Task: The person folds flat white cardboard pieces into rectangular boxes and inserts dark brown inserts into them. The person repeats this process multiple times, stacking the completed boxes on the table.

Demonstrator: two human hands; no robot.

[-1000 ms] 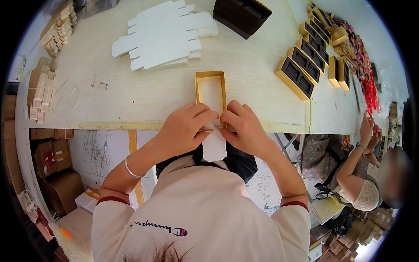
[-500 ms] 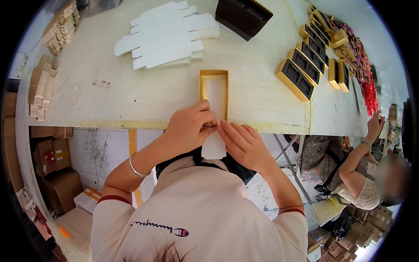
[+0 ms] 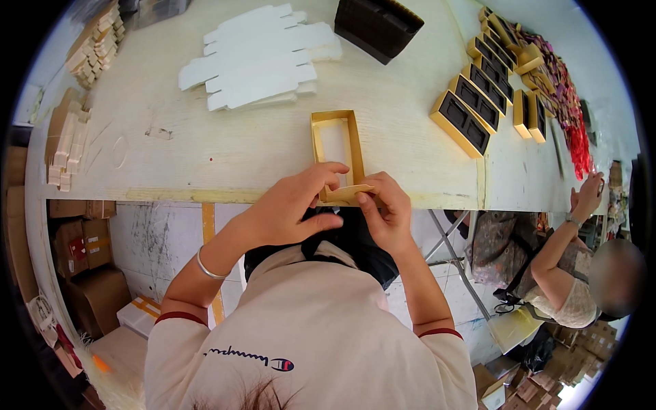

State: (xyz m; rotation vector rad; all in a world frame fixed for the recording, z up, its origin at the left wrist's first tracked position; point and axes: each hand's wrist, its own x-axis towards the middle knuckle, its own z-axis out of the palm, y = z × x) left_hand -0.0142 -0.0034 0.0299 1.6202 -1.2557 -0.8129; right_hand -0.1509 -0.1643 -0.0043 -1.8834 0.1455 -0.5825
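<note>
A narrow gold box (image 3: 355, 145) with a white inside lies at the table's front edge, its long side pointing away from me. My right hand (image 3: 391, 212) pinches the raised end flap at the box's near right corner between thumb and fingers. Beside the near left wall is my left hand (image 3: 301, 203), its thumb stretched out and apart from the fingers. Its fingertips reach over the box's near end; whether they touch the inside I cannot tell.
Flat white box blanks (image 3: 260, 58) are stacked beyond the box. A dark brown tray stack (image 3: 378, 29) stands at the back. Gold boxes with black inserts (image 3: 459, 124) line the right, near a red tasselled pile (image 3: 579, 150). A co-worker's hand (image 3: 586, 198) is at far right.
The white bottom flap that hung toward me is folded up at the box's near end. My left hand has loosened its pinch and spread its thumb; the right hand now grips the flap.
</note>
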